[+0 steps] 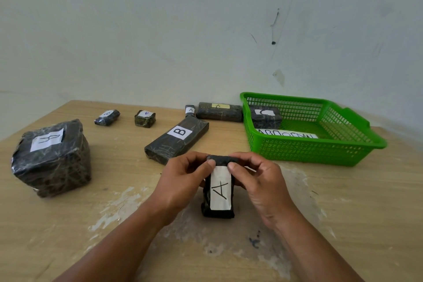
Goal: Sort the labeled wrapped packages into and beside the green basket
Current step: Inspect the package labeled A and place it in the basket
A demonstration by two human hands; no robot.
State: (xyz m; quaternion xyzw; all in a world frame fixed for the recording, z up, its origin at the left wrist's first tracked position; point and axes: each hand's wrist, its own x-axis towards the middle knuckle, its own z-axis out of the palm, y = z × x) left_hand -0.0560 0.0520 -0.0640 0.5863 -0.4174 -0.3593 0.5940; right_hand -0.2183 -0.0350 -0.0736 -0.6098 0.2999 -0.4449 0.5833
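A black wrapped package labelled A (220, 192) stands upright at the table's middle front. My left hand (183, 181) and my right hand (261, 181) both grip its top end, thumbs on the white label. The green basket (320, 151) sits at the right and holds a package labelled C (265, 117) and a paper strip with letters (288, 136). Just left of the basket lie a long A package (219, 112) and a small A package (190, 110). A long B package (177, 138) lies behind my hands.
A large wrapped cube (52, 158) stands at the left of the wooden table (343, 213). Two small packages (107, 117) (145, 118) lie further back on the left. A pale wall runs close behind the table.
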